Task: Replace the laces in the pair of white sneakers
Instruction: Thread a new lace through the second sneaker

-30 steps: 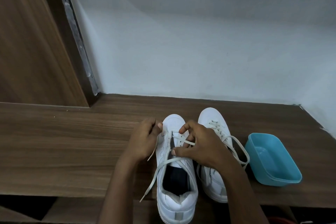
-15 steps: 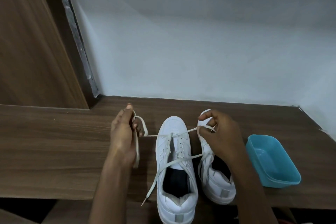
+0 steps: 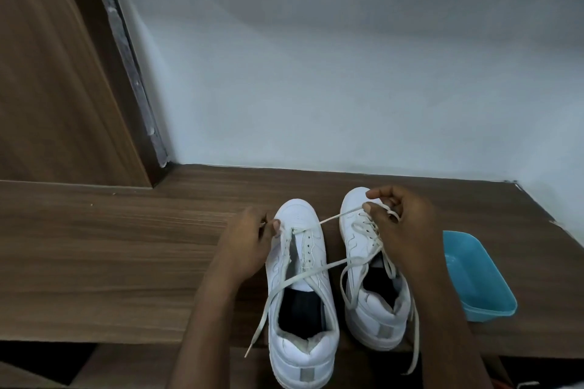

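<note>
Two white sneakers stand side by side, toes pointing away from me. The left sneaker (image 3: 300,309) is mostly unlaced, and its white lace (image 3: 335,216) runs taut from the front eyelets up to the right. My right hand (image 3: 398,224) pinches that lace above the toe of the right sneaker (image 3: 373,303), which still carries its laces. My left hand (image 3: 249,243) rests against the left sneaker's left side near the front eyelets, thumb on the eyelet edge. A loose lace end (image 3: 262,319) crosses the left sneaker's opening and hangs over the table's front edge.
The sneakers sit on a brown wooden table (image 3: 110,262) near its front edge. A blue plastic tub (image 3: 474,278) stands just right of the right sneaker. A white wall runs behind, and a wooden panel (image 3: 47,73) rises at the left.
My left hand let go of the lace it held out to the left and came back to the left sneaker's side. My right hand keeps the lace, now pulled taut.
</note>
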